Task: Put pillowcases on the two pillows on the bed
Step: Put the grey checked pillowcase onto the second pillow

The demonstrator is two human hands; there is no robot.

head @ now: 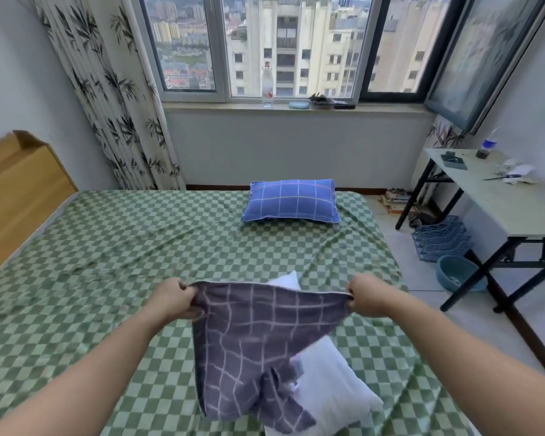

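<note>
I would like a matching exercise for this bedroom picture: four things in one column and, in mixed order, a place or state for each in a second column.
Things:
1. blue checked pillow
2. grey checked pillowcase
3. bare white pillow
4. clear plastic bottle

Places or states:
A. stands on the window sill
B. lies near the bed's far edge, already covered
C. held stretched between left hand and right hand
D. lies uncovered, partly hidden by hanging cloth

Pairs: 1-B, 2-C, 3-D, 4-A

Cased pillow (291, 200) at far side of bed (114, 247), below window sill. Bare pillow (331, 382) near side, under pillowcase (252, 341) stretched between hands. Worktop (513, 202) right of bed; basin (460, 273) on floor beneath.
</note>
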